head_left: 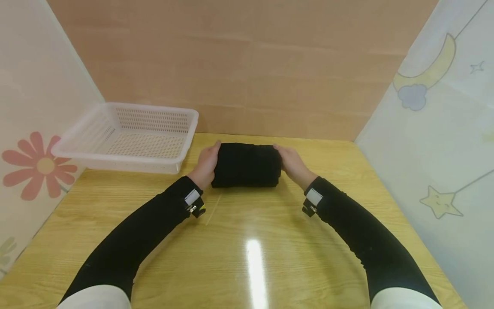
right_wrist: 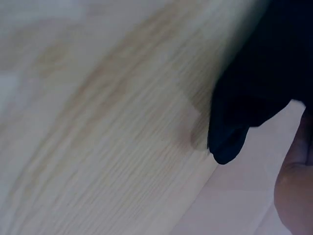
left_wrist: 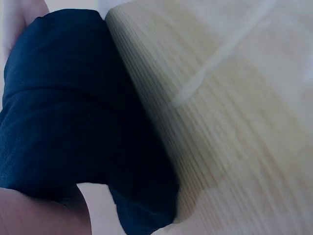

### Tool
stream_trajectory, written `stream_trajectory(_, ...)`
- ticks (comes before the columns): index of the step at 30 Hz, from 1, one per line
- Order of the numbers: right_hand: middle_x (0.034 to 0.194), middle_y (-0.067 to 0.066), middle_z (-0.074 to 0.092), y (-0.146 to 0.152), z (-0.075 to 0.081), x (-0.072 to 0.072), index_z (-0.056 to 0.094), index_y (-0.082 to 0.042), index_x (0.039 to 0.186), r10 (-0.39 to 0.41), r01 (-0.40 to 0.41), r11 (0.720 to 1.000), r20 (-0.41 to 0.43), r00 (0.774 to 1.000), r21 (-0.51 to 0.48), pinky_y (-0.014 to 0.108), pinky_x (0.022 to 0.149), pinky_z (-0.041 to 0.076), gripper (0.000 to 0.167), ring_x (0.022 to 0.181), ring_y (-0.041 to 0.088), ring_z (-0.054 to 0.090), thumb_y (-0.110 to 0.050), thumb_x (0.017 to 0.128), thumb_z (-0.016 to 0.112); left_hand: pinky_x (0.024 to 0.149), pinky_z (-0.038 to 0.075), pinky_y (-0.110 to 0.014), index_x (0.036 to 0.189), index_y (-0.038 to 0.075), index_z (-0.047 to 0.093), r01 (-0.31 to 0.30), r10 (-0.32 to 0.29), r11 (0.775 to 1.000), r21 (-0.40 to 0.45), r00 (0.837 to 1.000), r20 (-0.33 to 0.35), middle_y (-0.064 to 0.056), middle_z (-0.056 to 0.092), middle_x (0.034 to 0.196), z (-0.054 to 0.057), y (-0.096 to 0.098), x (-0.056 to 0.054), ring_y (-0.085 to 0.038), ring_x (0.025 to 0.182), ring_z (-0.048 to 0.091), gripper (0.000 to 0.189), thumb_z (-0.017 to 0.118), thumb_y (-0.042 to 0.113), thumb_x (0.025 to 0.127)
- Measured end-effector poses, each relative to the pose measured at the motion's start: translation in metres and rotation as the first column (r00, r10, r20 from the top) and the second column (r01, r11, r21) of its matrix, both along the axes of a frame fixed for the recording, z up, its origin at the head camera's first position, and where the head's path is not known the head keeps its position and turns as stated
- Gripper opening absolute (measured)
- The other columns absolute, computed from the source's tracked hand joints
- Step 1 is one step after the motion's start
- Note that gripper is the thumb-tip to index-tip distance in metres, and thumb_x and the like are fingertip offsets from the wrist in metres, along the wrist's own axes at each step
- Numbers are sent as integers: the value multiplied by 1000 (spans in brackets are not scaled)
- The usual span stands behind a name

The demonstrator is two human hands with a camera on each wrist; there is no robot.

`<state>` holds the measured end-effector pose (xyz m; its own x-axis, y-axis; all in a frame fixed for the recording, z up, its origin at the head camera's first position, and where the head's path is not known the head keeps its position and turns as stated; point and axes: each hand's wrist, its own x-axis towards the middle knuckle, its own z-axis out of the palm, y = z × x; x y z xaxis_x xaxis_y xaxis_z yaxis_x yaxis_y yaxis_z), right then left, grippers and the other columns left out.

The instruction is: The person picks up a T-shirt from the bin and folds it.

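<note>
A black folded cloth [head_left: 247, 165], compact and roughly rectangular, is held between two hands over the far middle of the table. My left hand [head_left: 206, 165] grips its left end, thumb at the upper edge. At the opposite end, my right hand [head_left: 295, 165] holds on in the same way. Most fingers of both hands are hidden by the cloth. In the left wrist view the cloth [left_wrist: 73, 112] shows a crease across it and a flap at one end. In the right wrist view a rounded end of the cloth [right_wrist: 264, 73] hangs beside the hand [right_wrist: 298, 196].
A white plastic basket [head_left: 115, 159] with slotted walls stands at the back left, close to the left hand; nothing lies in it. The wooden table [head_left: 216, 257] meets a brown back panel [head_left: 247, 86]. Patterned side walls [head_left: 444, 141] flank it.
</note>
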<state>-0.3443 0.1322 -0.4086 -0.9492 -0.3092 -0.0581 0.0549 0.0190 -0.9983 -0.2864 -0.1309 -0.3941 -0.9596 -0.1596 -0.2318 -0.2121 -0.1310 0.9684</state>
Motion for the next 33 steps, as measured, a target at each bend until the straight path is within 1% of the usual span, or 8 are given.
stream_trajectory(5,110,8,58,-9,-2,-10,55,2,124,-50,47,998,105,993,33,27,84,49,65,98,17,56,-56,100,39,111,30,-38,144,-2,43,-37,37,999,-24,999,4,-13,40,149,-6,1,-12,-27,136,36,68,38,52,102)
stream_trajectory(9,144,17,45,-11,-5,-10,42,3,144,52,-54,998,82,995,17,39,106,38,59,131,28,44,-40,104,42,113,26,-39,149,2,37,-27,27,1000,-17,1000,14,-11,35,153,-8,3,-12,-26,139,32,74,39,57,100)
stream_trajectory(14,121,16,65,-7,-14,-11,63,8,121,147,-128,975,-92,985,184,44,107,36,34,116,27,58,-16,103,48,95,47,-42,122,-2,65,37,-36,999,23,999,-32,-17,62,121,-14,9,-1,-34,110,59,45,58,35,97)
stream_trajectory(17,108,15,70,-4,-19,-9,67,8,112,212,-154,930,-145,967,334,45,101,44,33,104,27,65,-20,103,50,97,46,-45,124,-4,64,116,-117,993,-14,991,-70,-20,61,125,-13,12,13,-38,114,57,40,59,25,98)
stream_trajectory(21,113,17,67,-4,-19,1,66,5,116,306,-194,857,-169,937,478,45,95,48,38,105,31,64,-27,104,50,107,37,-46,128,-4,61,200,-215,968,-154,973,-89,-19,55,135,-8,15,29,-36,128,47,40,57,24,100)
stream_trajectory(29,127,17,60,25,-18,21,63,-2,125,498,-264,707,-196,845,656,50,97,45,38,118,34,55,-29,98,60,109,32,-50,128,10,64,317,-342,834,-452,939,28,-9,48,143,-24,2,34,-31,136,38,51,62,48,93)
stream_trajectory(31,133,19,56,36,-17,25,61,-2,129,543,-292,660,-171,822,692,53,99,42,45,121,39,52,-31,95,65,107,35,-49,131,9,62,364,-392,758,-541,917,67,-11,47,144,-22,-3,40,-32,135,39,56,64,49,91)
stream_trajectory(33,138,19,52,45,-17,30,59,-4,133,584,-330,624,-142,799,708,56,102,38,52,125,42,47,-32,91,71,104,39,-47,129,7,63,416,-463,654,-632,880,100,-12,52,140,-22,-8,46,-31,131,44,59,67,50,89)
